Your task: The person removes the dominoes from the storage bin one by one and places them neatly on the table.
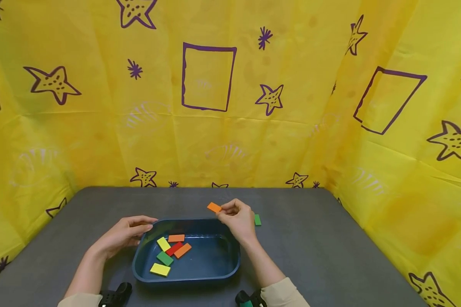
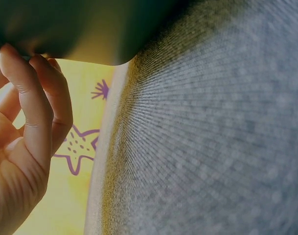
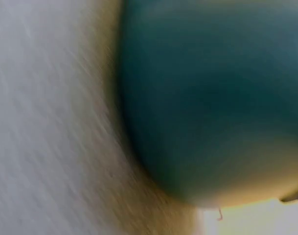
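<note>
My right hand (image 1: 239,219) pinches an orange rectangular block (image 1: 214,207) between thumb and fingertips, above the far right rim of a dark blue tray (image 1: 186,280). At the tray's far left corner, my left hand (image 1: 124,232) holds the rim with thumb and fingers. Inside the tray, towards its left side, lie two yellow blocks (image 1: 160,269), a green block (image 1: 164,258), a red block (image 1: 174,249) and two more orange blocks (image 1: 182,250). In the left wrist view, the bent fingers (image 2: 34,107) meet the tray's edge. The tray's blurred side fills much of the right wrist view.
Another green block (image 1: 258,220) lies on the dark grey table (image 1: 315,247), just beyond the right hand and partly hidden by it. Yellow cloth walls (image 1: 230,136) with purple stars stand along the back and both sides of the table.
</note>
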The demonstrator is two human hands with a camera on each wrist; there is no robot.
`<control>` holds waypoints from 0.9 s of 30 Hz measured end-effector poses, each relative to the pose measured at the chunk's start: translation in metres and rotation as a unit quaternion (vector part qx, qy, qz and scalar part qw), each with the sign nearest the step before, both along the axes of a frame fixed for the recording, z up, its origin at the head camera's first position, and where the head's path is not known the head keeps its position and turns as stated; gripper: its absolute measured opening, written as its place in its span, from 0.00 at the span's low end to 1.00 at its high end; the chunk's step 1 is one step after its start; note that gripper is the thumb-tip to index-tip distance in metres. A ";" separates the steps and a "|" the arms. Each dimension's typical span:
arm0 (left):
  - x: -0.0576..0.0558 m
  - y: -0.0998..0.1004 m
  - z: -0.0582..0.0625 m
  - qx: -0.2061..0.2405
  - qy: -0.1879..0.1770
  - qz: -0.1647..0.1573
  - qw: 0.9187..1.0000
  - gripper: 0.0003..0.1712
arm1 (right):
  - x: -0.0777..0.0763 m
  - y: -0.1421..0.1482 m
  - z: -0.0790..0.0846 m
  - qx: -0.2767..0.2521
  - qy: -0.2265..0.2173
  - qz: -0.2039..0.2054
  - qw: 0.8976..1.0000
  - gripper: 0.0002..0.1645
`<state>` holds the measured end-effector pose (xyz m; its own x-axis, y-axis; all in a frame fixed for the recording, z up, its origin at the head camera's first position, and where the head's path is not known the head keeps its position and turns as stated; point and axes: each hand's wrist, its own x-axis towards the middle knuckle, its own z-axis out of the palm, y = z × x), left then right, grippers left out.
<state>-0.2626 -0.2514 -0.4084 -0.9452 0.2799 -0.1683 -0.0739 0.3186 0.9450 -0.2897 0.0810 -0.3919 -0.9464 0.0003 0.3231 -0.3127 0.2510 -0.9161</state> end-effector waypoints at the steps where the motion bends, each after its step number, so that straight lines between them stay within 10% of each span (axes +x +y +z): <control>1: 0.000 0.000 0.000 0.000 0.000 0.000 1.000 0.31 | -0.002 0.003 0.001 -0.005 0.000 -0.009 1.000 0.11; 27: -0.001 0.000 -0.001 -0.005 0.003 0.006 1.000 0.31 | -0.039 0.090 -0.015 -0.046 -0.070 -0.161 0.983 0.11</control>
